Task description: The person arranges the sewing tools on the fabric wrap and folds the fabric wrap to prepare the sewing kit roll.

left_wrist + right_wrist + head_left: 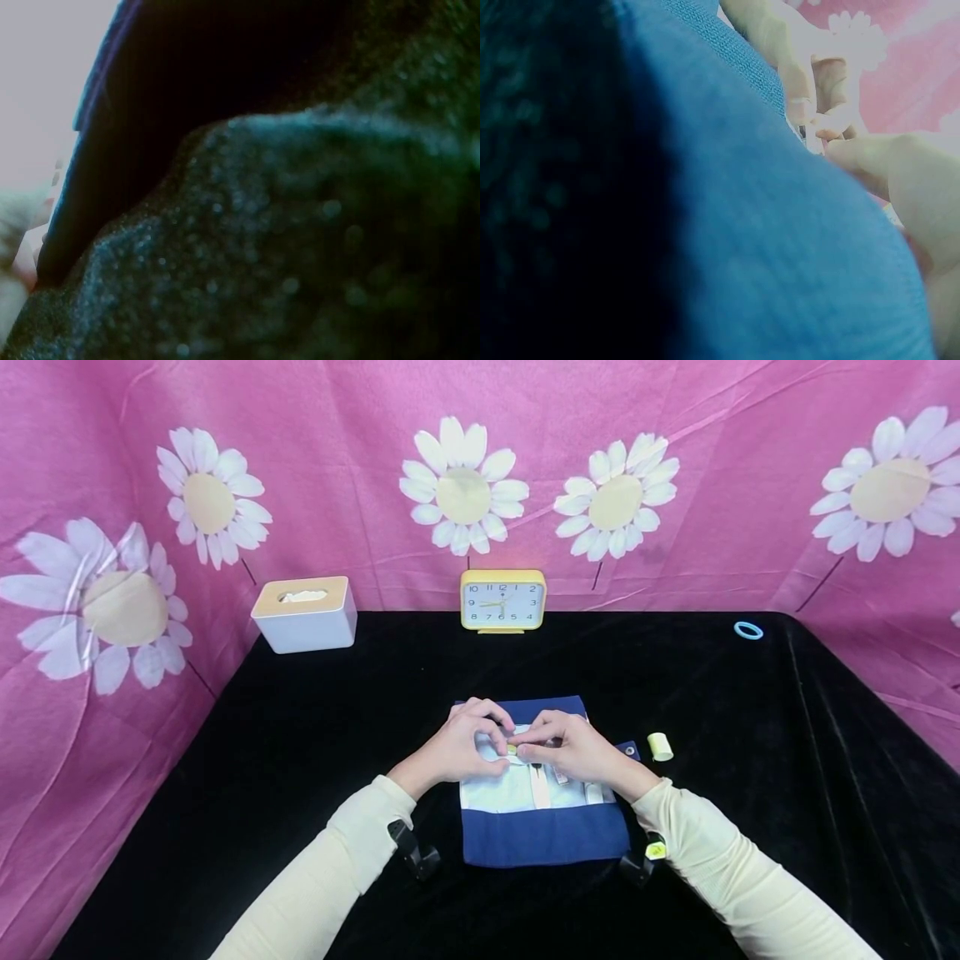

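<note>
A navy-blue fabric roll (546, 839) with a pale lining lies spread out on the table, light straps running across its inside. Over its upper left part my left hand (468, 743) arches, fingers bent and thumb low, the tips at the lining; whether they grip anything is unclear. My right hand (573, 747) comes in from the other side and pinches a small yellow thing (512, 749) between thumb and fingers, mostly covered. Close by the right hand, dark and pale small items show at the straps. The right wrist view shows the roll's blue cloth (780, 225) in front of both hands.
A pale yellow thread spool (660, 747) is on the black cloth (337, 710) right of the roll, near a snap tab (628, 751). Toward the back stand a tissue box (306, 625) and a yellow clock (502, 602); a blue ring (748, 631) lies far right.
</note>
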The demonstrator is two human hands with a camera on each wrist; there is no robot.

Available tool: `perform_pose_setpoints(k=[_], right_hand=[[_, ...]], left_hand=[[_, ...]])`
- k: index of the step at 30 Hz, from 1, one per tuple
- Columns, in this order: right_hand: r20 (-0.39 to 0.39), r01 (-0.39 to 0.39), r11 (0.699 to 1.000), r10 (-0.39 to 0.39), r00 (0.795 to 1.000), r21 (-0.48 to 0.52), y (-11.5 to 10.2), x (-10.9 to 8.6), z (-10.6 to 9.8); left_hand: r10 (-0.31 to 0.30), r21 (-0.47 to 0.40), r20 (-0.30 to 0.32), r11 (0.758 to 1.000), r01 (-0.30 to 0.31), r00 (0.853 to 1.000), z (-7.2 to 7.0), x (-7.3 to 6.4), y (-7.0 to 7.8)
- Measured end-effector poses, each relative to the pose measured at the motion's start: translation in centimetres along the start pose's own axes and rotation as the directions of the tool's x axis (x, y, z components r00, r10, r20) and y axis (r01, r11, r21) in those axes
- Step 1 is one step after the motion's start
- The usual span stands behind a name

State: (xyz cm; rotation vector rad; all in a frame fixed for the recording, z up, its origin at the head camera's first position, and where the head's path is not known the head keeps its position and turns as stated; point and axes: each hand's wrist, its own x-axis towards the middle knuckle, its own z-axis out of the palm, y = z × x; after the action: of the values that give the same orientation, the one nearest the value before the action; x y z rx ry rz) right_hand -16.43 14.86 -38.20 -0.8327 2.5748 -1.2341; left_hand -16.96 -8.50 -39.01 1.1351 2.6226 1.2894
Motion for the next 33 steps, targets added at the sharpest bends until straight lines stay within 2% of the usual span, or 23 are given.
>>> perform_pose_setpoints(k=[8,13,21,29,33], right_hand=[[-0.010,-0.019,1.000,0.019,1.000,0.018,0.13,0.02,0.06],[-0.042,-0.015,0.999,0.016,0.999,0.040,0.34,0.11,0.10],[-0.076,-0.057,0.998,0.056,0.996,-0.017,0.28,0.35,0.29],[-0.062,0.007,1.000,-0.007,0.998,-0.012,0.41,0.21,0.50],[-0.064,0.000,1.000,-0.002,0.998,-0.018,0.24,0.09,0.56]], left_hand=[[-0.006,0.008,-0.006,1.000,0.006,1.000,0.11,0.05,-0.18],[-0.013,0.006,-0.003,1.000,0.013,1.000,0.07,0.05,-0.11],[-0.008,0.005,-0.003,1.000,0.008,1.000,0.05,0.01,-0.14],[-0.014,-0.005,-0.001,1.000,0.014,1.000,-0.01,-0.11,-0.07],[-0.022,-0.005,0.007,1.000,0.022,1.000,-0.04,-0.19,-0.08]])
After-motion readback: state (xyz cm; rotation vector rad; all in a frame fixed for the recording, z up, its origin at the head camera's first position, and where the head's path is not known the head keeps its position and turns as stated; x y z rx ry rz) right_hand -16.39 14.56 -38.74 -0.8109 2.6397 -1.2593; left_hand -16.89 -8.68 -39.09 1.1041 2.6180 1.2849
